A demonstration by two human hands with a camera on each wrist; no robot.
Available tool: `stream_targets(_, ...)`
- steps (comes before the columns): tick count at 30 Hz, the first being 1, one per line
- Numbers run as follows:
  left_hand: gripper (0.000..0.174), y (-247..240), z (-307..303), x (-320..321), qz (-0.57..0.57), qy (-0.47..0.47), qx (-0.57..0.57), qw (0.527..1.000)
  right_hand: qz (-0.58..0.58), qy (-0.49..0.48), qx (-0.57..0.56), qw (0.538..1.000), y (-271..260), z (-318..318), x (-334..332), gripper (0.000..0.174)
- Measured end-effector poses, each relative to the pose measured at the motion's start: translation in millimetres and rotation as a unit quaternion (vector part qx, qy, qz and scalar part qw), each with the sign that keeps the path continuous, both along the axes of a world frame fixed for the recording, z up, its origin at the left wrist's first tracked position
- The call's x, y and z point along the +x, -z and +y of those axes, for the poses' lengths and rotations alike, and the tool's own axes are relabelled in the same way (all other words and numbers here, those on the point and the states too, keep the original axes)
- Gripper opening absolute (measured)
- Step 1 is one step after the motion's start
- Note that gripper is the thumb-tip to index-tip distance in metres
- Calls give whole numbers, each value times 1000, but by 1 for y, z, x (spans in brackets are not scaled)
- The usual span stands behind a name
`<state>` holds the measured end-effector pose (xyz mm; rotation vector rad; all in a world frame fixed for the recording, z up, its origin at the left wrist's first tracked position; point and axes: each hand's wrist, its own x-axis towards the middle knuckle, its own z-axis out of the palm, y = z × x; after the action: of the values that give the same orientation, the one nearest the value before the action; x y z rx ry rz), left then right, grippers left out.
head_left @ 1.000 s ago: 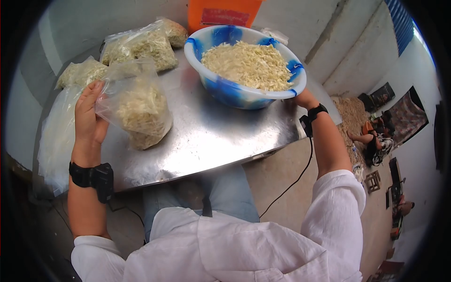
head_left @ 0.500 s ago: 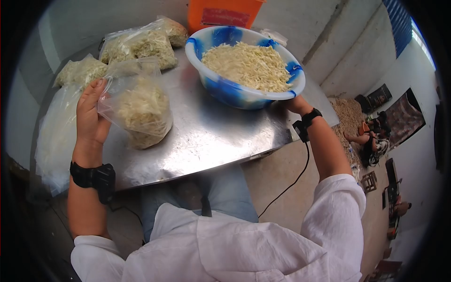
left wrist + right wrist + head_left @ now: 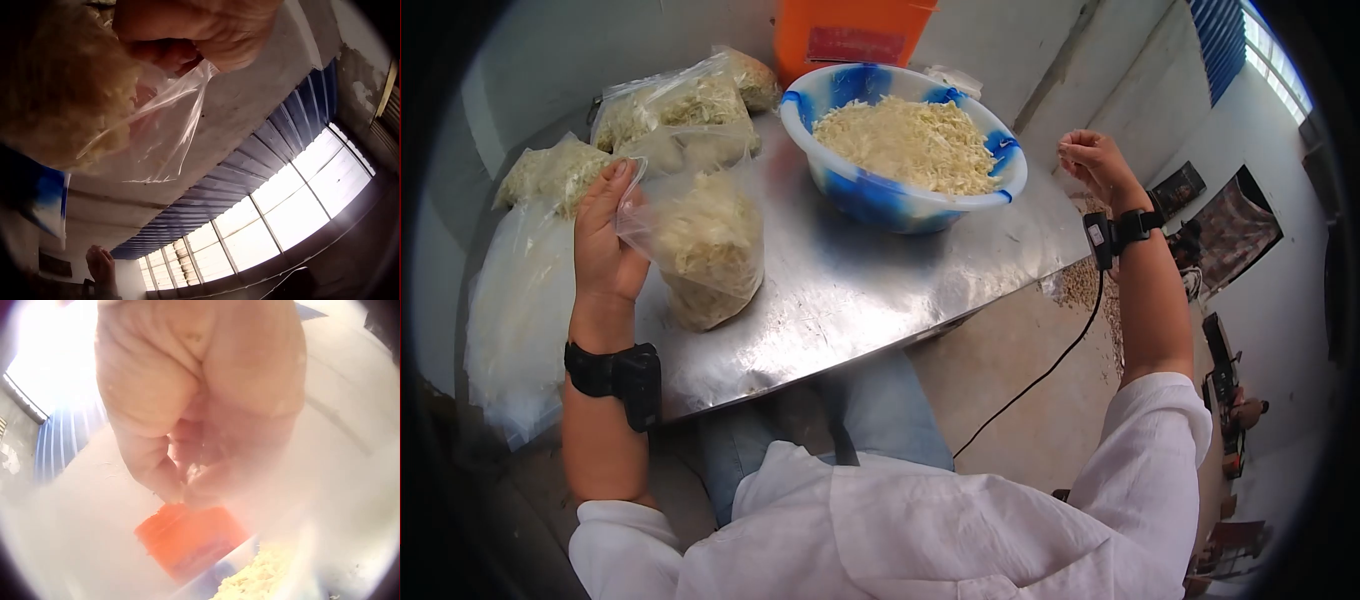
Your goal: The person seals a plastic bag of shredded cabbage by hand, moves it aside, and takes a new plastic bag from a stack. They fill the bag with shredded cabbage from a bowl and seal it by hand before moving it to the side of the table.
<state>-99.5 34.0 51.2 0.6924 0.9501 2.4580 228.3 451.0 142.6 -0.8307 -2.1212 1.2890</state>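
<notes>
My left hand (image 3: 608, 225) grips the open top edge of a clear plastic bag (image 3: 718, 240) part-filled with pale shredded cabbage. The bag stands on the metal table, its mouth leaning toward the hand; in the left wrist view the thin plastic (image 3: 181, 125) stretches from the fingers. A blue-and-white bowl (image 3: 880, 207) heaped with shredded cabbage (image 3: 910, 140) is at the middle back. My right hand (image 3: 1097, 163) is raised to the right of the bowl, apart from it. Its fingers curl against the thumb; small pale bits (image 3: 195, 469) show between them in the right wrist view, blurred.
Filled bags (image 3: 690, 105) stand at the back left, with another bag (image 3: 560, 178) nearer. Flat empty bags (image 3: 520, 310) lie along the left edge of the metal table (image 3: 830, 310). An orange container (image 3: 850, 35) is behind the bowl. A cable (image 3: 1040, 375) hangs from the right wrist.
My right hand has come out from beside the bowl's right rim and risen up to the right, fingers curled. My left hand keeps its grip on the bag; the view has shifted slightly.
</notes>
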Motion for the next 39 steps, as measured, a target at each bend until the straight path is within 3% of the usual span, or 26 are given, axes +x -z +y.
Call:
stream_targets(2,15,8,1,-7,1,14,17,1000,13,-27,15,999,-24,-18,-30,11)
stream_targets(4,15,15,0,-13,-2,29,31,999,-44,-126,42,990,-37,-32,-60,15)
stream_targets(7,15,23,-2,-15,-6,33,46,998,-88,-110,56,988,-32,-71,-99,26)
stream_targets(8,14,24,-3,-12,-10,20,48,999,-183,-159,203,949,-26,-75,-109,27)
stream_targets(9,13,24,-3,-11,-15,6,52,999,-271,-204,344,876,-22,-77,-115,30)
stream_targets(14,13,35,-8,-15,-5,29,80,996,-341,-149,276,886,-6,-67,-118,27)
stream_targets(16,13,38,-10,-16,-7,39,85,996,-221,-142,285,922,3,-47,-103,27)
stream_targets(17,13,39,-12,-16,11,55,96,994,-103,-137,240,956,10,-35,-94,25)
stream_targets(19,14,39,-12,-16,24,70,107,992,26,1,185,982,19,-9,-75,22)
stream_targets(21,15,41,-11,-16,20,55,115,992,97,95,156,978,32,16,-49,16)
stream_targets(23,15,41,-10,-17,0,31,107,994,108,130,105,980,59,46,-18,14)
stream_targets(25,15,46,-8,-21,-15,8,97,995,-5,156,74,985,89,55,0,12)
stream_targets(27,17,54,-10,-31,-1,53,122,991,-183,103,114,971,112,49,9,9)
stream_targets(30,17,49,-8,-23,-2,28,118,993,-338,-20,309,889,131,36,6,15)
stream_targets(33,17,51,-7,-25,-5,18,105,994,-425,-4,280,861,133,28,-6,18)
stream_targets(39,16,47,-9,-22,22,21,92,995,-475,-13,297,828,134,27,-19,19)
